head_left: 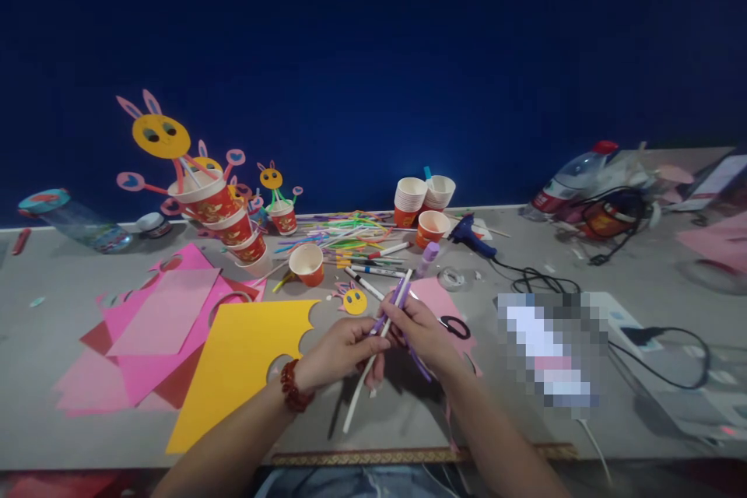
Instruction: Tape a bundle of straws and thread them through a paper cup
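My left hand (pixel 338 350), with a red-brown bead bracelet at the wrist, pinches a long white straw (pixel 357 397) between thumb and fingers. My right hand (pixel 425 333) grips the same bundle from the other side, fingers closed around purple straws (pixel 419 363) that cross the white one. Where the straws meet, fingers partly cover them, so I cannot tell how they join. Just beyond the hands lies a yellow paper bunny face (pixel 353 300) with pink ears. Black-handled scissors (pixel 455 327) rest by my right hand on pink paper (pixel 436 297).
Yellow card (pixel 233 358) and pink sheets (pixel 166 307) cover the left side. Behind are colourful straws (pixel 350 229), an orange paper cup (pixel 306 264) and stacked bunny cups (pixel 204 198). A blue glue gun (pixel 471 237), its cord and a pixelated object (pixel 548 350) lie right.
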Available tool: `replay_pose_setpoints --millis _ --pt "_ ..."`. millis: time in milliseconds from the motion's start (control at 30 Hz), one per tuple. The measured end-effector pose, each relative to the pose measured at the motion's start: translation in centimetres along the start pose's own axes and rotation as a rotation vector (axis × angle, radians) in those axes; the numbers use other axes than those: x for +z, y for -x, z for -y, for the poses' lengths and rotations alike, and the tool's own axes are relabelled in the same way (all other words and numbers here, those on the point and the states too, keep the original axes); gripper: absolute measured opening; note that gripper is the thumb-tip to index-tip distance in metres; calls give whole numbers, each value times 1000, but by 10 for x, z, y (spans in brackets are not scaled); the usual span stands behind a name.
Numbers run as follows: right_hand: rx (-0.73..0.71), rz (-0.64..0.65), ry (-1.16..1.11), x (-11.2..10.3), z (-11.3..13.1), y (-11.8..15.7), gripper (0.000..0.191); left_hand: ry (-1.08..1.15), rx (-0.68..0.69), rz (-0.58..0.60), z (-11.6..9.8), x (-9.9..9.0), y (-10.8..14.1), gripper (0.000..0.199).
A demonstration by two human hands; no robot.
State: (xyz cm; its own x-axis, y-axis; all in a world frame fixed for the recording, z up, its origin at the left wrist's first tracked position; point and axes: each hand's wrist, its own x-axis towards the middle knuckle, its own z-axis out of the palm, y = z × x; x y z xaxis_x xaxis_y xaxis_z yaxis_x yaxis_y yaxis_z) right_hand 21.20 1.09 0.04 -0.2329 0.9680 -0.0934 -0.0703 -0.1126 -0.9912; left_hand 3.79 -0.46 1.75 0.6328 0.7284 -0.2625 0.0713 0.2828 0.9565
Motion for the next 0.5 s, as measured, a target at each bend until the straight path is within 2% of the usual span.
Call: replay_pose_setpoints --millis 133,300,500 --pt "27 24 -59 -7 0 -2 41 71 -45 68 -3 -1 0 38" --pt "41 -107 -152 -12 0 -5 42 131 -108 90 0 9 9 40" --pt "10 -97 -131 -9 1 -1 40 129 -156 32 8 11 32 43"
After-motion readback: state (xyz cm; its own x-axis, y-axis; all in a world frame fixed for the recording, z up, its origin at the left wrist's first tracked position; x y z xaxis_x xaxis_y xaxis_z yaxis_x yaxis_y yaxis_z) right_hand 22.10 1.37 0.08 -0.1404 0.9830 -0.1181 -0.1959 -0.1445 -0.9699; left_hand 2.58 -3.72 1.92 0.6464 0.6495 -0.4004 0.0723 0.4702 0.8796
